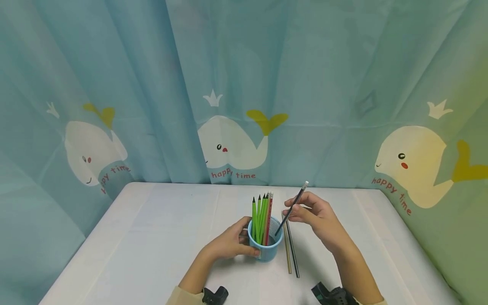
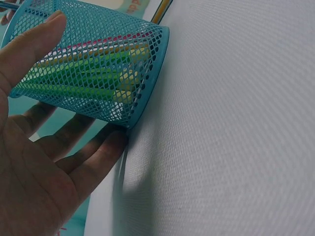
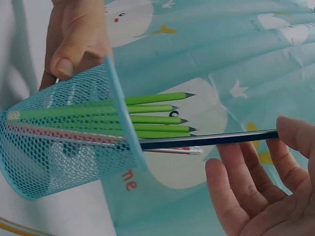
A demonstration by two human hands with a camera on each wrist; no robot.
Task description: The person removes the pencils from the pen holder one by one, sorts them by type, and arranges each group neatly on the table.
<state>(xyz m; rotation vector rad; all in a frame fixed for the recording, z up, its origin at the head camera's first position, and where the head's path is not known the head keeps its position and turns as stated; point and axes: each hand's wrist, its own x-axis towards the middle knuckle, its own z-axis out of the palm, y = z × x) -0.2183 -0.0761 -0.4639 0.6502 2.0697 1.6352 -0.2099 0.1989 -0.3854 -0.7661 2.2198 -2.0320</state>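
Observation:
A light-blue mesh pencil cup [image 1: 268, 254] stands on the table, gripped round its side by my left hand [image 1: 228, 243], thumb in front and fingers behind. In it lean several green pencils [image 3: 152, 107] with black tips up, beside a red patterned pencil [image 1: 268, 216] and a thin gold one. My right hand [image 1: 316, 212] pinches a dark pencil [image 3: 211, 139] near its upper part, eraser end up. That pencil slants down to the left, its lower end within the cup's mouth. In the left wrist view, the green pencils' pale ends show through the mesh near the base.
Right of the cup, a gold pencil [image 1: 287, 254] and another dark pencil [image 1: 293, 254] lie side by side on the white table [image 1: 160, 254]. A blue-green curtain [image 1: 324, 84] with printed whales hangs behind the table's far edge.

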